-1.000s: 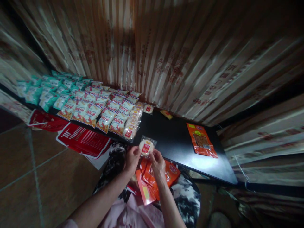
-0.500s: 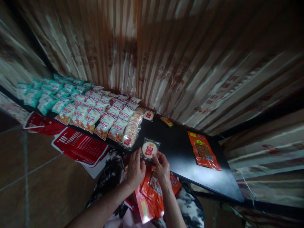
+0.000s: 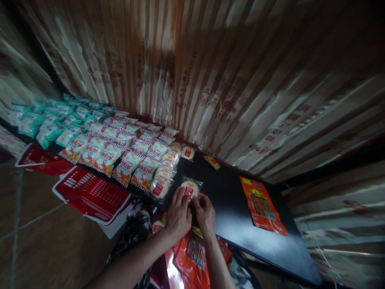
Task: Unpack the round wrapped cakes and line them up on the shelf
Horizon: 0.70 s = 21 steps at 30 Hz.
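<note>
A round white rice cracker in a clear wrapper point(image 3: 191, 185) lies at the front edge of the black shelf. My left hand point(image 3: 178, 216) rests on its near left part, fingers stretched out and lying over the wrapper. With thumb and fingers closed, my right hand point(image 3: 205, 213) grips the wrapper's near right edge. Just left of it runs a row of overlapping rice cracker packets point(image 3: 161, 185). Orange snack pouches point(image 3: 191, 257) lie on my lap beneath my forearms, and another cracker packet point(image 3: 157, 226) shows beside my left wrist.
Several white-and-orange snack bags point(image 3: 123, 164) and green bags point(image 3: 49, 130) stand in rows leftward. A flat orange pouch point(image 3: 263, 204) lies on the black shelf point(image 3: 228, 204), with a small yellow packet point(image 3: 212, 162) behind. Red baskets point(image 3: 93, 194) sit below left. Pleated curtain hangs behind.
My left hand has slid up and right, and its fingers now cover the cracker packet's near part. My right hand stays at the packet's edge. The view has shifted slightly.
</note>
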{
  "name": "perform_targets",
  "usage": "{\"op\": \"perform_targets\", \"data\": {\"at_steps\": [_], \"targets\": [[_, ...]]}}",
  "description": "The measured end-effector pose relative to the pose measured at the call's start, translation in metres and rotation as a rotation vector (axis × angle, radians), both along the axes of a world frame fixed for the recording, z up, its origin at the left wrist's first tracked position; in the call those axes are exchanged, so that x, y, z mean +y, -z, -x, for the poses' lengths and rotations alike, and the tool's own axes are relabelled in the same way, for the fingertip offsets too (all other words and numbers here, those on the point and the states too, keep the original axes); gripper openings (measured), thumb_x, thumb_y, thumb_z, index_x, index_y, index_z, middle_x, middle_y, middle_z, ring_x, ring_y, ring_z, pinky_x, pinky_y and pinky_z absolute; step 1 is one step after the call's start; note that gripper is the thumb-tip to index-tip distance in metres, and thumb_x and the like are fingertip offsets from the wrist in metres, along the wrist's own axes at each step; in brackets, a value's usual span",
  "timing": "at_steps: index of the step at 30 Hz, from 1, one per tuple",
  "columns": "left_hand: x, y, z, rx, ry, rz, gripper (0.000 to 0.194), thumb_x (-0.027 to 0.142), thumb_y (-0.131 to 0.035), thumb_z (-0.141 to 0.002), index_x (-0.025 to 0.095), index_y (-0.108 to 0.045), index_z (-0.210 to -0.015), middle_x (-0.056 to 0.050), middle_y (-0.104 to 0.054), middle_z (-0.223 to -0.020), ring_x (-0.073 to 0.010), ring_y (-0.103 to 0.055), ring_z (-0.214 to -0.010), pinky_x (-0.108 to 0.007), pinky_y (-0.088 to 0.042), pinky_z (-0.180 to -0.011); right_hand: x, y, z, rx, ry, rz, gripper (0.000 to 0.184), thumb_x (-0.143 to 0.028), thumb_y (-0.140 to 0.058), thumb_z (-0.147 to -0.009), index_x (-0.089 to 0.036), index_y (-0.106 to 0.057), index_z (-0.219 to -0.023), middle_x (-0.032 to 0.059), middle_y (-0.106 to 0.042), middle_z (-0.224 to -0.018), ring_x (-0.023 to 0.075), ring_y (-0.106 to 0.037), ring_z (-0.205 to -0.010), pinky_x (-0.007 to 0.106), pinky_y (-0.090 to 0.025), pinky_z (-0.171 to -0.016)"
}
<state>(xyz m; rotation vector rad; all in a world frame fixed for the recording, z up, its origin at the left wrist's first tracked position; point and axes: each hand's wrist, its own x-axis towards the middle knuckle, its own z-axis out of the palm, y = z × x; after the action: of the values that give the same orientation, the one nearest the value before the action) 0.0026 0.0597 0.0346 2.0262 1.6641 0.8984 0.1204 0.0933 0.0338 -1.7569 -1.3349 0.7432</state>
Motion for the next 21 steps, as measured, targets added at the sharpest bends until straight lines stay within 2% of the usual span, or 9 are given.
{"op": "perform_targets", "data": {"at_steps": [10, 15, 21], "targets": [[0.047, -0.007, -0.011, -0.023, -0.052, 0.095, 0.05, 0.007, -0.042, -0.079, 0.007, -0.051, -0.128, -0.016, -0.038, -0.146, -0.0275, -0.028, -0.139, -0.043, -0.03, -0.114, 0.048, 0.009, -0.008, 0.042, 0.017, -0.039, 0.04, -0.053, -0.056, -0.072, -0.018, -0.064, -0.089, 0.0066, -0.071, -0.083, 0.0209, -0.064, -0.072, 0.029, -0.047, -0.065], [0.07, -0.015, -0.017, -0.071, -0.099, 0.113, 0.048, 0.007, -0.041, -0.081, 0.008, -0.052, -0.128, -0.015, -0.039, -0.146, -0.0259, -0.028, -0.139, -0.039, -0.03, -0.115, 0.072, 0.017, -0.008, 0.138, 0.029, -0.068, 0.04, -0.052, -0.06, -0.069, -0.018, -0.065, -0.089, 0.0063, -0.07, -0.083, 0.0204, -0.064, -0.072, 0.031, -0.049, -0.068], [0.094, -0.018, -0.023, -0.136, -0.134, 0.11, 0.044, 0.01, -0.042, -0.084, 0.012, -0.056, -0.125, -0.013, -0.039, -0.146, -0.0254, -0.027, -0.14, -0.039, -0.03, -0.115, 0.098, 0.023, -0.005, 0.278, 0.052, -0.069, 0.04, -0.05, -0.064, -0.063, -0.018, -0.063, -0.087, 0.0053, -0.07, -0.08, 0.0191, -0.063, -0.071, 0.031, -0.05, -0.068]]}}
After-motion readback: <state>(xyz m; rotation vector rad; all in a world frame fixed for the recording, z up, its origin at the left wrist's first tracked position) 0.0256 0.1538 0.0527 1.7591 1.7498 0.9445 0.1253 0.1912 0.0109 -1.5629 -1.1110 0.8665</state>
